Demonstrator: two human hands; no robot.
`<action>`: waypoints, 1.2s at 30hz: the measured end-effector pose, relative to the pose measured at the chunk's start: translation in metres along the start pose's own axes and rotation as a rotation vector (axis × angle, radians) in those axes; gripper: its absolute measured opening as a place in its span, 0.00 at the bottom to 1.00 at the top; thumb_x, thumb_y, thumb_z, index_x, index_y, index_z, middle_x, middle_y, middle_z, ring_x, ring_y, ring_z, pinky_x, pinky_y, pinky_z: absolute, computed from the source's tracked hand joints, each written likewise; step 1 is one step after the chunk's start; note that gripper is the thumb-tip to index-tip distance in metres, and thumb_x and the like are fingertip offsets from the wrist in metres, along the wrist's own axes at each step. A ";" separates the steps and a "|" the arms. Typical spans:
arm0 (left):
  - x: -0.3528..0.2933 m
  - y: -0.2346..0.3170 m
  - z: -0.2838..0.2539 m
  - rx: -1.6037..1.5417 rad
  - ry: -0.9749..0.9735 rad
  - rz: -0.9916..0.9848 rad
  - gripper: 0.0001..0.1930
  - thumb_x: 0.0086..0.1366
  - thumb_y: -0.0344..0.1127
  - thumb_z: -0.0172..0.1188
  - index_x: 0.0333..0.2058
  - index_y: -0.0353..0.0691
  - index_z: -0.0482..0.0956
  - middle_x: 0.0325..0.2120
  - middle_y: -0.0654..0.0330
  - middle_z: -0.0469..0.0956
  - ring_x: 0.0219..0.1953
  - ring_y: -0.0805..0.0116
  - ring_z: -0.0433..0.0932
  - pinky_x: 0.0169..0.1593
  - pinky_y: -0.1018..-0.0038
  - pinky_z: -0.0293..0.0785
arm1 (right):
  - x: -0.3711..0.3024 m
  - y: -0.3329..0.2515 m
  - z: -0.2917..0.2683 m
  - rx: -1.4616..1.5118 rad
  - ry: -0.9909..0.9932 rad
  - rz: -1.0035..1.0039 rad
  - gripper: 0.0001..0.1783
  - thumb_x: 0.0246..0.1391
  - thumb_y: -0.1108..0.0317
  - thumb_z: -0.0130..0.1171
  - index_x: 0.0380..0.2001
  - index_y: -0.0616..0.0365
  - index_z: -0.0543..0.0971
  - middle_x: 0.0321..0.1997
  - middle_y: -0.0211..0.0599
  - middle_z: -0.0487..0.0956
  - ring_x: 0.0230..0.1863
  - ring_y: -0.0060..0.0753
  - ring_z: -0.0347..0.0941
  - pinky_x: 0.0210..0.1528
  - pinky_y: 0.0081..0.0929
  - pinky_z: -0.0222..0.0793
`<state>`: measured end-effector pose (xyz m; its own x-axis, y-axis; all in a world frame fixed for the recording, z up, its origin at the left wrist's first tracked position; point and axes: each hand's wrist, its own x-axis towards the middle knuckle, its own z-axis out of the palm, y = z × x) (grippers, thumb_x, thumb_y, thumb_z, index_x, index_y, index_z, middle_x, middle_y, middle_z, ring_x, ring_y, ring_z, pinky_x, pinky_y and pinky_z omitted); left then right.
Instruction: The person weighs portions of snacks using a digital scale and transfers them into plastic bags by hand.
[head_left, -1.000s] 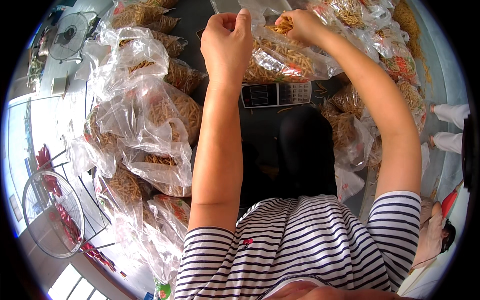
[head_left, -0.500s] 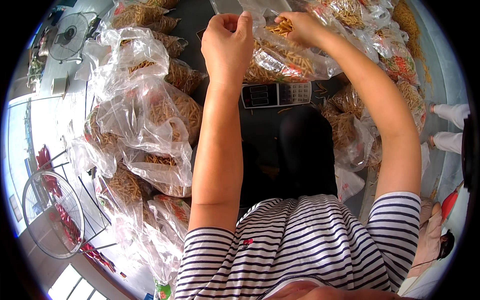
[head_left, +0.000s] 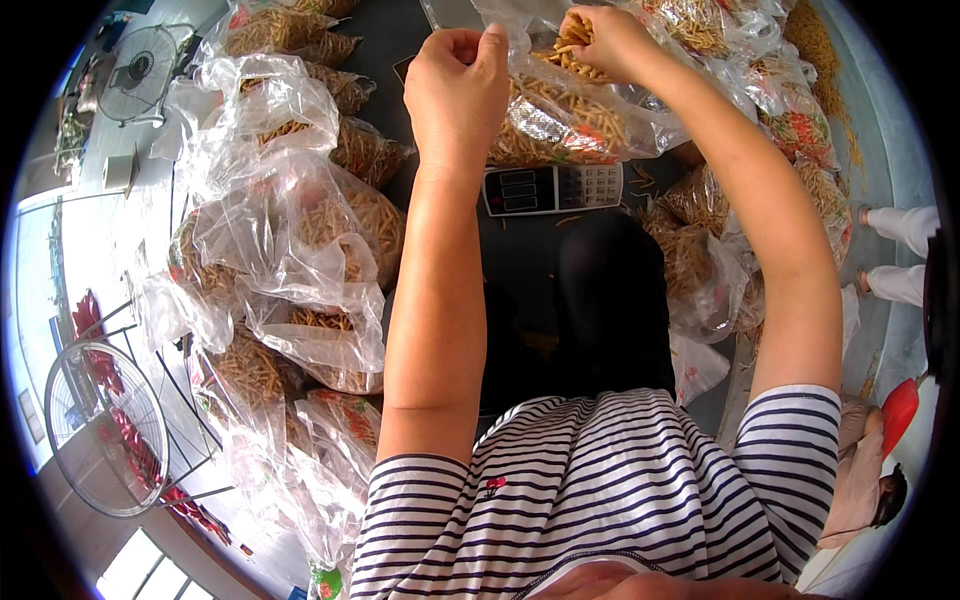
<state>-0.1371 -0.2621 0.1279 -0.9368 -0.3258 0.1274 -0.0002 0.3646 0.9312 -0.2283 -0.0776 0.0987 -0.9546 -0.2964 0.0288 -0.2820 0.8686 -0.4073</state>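
A clear plastic bag [head_left: 570, 135] of brown stick-shaped snacks lies in front of me, its open mouth toward the far side. My left hand [head_left: 458, 95] is closed at the bag's left edge, thumb and fingers pinching the film; the fingertips are partly hidden. Over the bag's mouth, my right hand [head_left: 618, 45] grips a handful of brown stick snacks [head_left: 577, 34]. More sticks show in the bag just below that hand. Close to the bag's near side is a digital scale [head_left: 553, 190] with a display and keypad; the bag hides its far part.
Filled clear bags [head_left: 345, 220] line my left side, and more bags [head_left: 700, 205] line the right. Loose sticks [head_left: 815, 60] lie in a heap at the far right. Two fans [head_left: 108, 430] stand at left. Other people [head_left: 905, 230] are at the right edge.
My right hand has risen slightly with the handful of sticks, showing more of them. My left hand has barely moved. A red object at the right edge shows more fully.
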 end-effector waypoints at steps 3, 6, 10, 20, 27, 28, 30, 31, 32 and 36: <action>0.001 -0.006 0.001 -0.015 -0.006 0.005 0.17 0.55 0.45 0.58 0.29 0.33 0.78 0.24 0.54 0.79 0.29 0.61 0.79 0.37 0.71 0.73 | -0.001 -0.001 -0.001 0.036 0.025 -0.051 0.11 0.32 0.69 0.64 0.26 0.51 0.77 0.26 0.38 0.79 0.29 0.39 0.75 0.32 0.32 0.70; 0.001 -0.008 0.002 -0.009 -0.008 0.013 0.17 0.55 0.45 0.58 0.29 0.33 0.78 0.24 0.54 0.79 0.29 0.62 0.79 0.37 0.71 0.73 | -0.001 0.000 0.001 0.037 0.019 -0.045 0.11 0.32 0.71 0.64 0.25 0.51 0.77 0.26 0.38 0.79 0.28 0.38 0.75 0.31 0.32 0.70; 0.000 -0.006 0.000 0.001 -0.008 0.013 0.17 0.55 0.45 0.58 0.29 0.33 0.78 0.24 0.54 0.79 0.29 0.62 0.79 0.37 0.71 0.73 | 0.000 0.002 0.002 0.069 0.017 -0.023 0.10 0.31 0.71 0.64 0.24 0.52 0.77 0.24 0.38 0.78 0.26 0.37 0.74 0.30 0.32 0.69; -0.002 -0.004 -0.002 0.034 -0.021 0.011 0.17 0.54 0.45 0.58 0.29 0.33 0.78 0.24 0.54 0.79 0.29 0.60 0.79 0.37 0.70 0.73 | -0.002 0.007 0.002 0.127 0.057 -0.096 0.09 0.32 0.73 0.64 0.22 0.54 0.77 0.22 0.39 0.77 0.25 0.35 0.74 0.29 0.31 0.68; -0.002 -0.003 -0.003 0.061 -0.021 0.018 0.17 0.54 0.45 0.58 0.29 0.33 0.78 0.24 0.54 0.79 0.30 0.60 0.79 0.38 0.70 0.73 | -0.001 0.001 0.001 0.163 0.100 -0.019 0.07 0.33 0.73 0.64 0.21 0.54 0.77 0.19 0.36 0.77 0.24 0.32 0.73 0.29 0.29 0.68; -0.002 -0.003 -0.004 0.063 -0.023 0.019 0.17 0.54 0.45 0.59 0.30 0.33 0.78 0.24 0.54 0.79 0.30 0.60 0.79 0.38 0.70 0.73 | -0.002 -0.002 -0.003 0.218 0.101 0.001 0.07 0.34 0.74 0.65 0.21 0.55 0.77 0.19 0.34 0.76 0.23 0.28 0.73 0.28 0.27 0.68; -0.002 -0.003 -0.005 0.065 -0.025 0.019 0.17 0.54 0.45 0.59 0.30 0.33 0.78 0.24 0.54 0.79 0.30 0.60 0.79 0.38 0.70 0.73 | -0.005 -0.010 -0.014 0.388 0.127 -0.065 0.05 0.38 0.78 0.62 0.22 0.58 0.76 0.18 0.28 0.74 0.23 0.18 0.70 0.26 0.22 0.67; -0.002 -0.003 -0.005 0.067 -0.023 0.013 0.17 0.54 0.45 0.59 0.30 0.33 0.78 0.25 0.54 0.79 0.30 0.60 0.79 0.38 0.70 0.73 | -0.008 -0.016 -0.021 0.389 0.127 -0.065 0.05 0.38 0.78 0.62 0.22 0.58 0.76 0.18 0.28 0.74 0.23 0.18 0.70 0.26 0.22 0.67; -0.002 -0.004 -0.006 0.051 -0.017 0.021 0.17 0.54 0.44 0.59 0.30 0.33 0.78 0.25 0.54 0.80 0.30 0.60 0.79 0.38 0.70 0.73 | -0.012 -0.022 -0.031 0.544 0.150 -0.050 0.05 0.40 0.79 0.60 0.24 0.59 0.76 0.20 0.28 0.75 0.23 0.18 0.70 0.26 0.21 0.67; 0.000 -0.007 -0.006 0.055 -0.019 0.002 0.17 0.54 0.44 0.59 0.30 0.33 0.78 0.25 0.54 0.80 0.30 0.60 0.79 0.38 0.70 0.73 | -0.051 -0.030 -0.091 0.866 0.182 -0.031 0.07 0.45 0.80 0.57 0.30 0.60 0.76 0.24 0.30 0.76 0.24 0.20 0.72 0.26 0.17 0.70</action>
<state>-0.1350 -0.2698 0.1238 -0.9433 -0.3087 0.1220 -0.0172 0.4125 0.9108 -0.1794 -0.0529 0.1923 -0.9691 -0.1826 0.1661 -0.2069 0.2337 -0.9501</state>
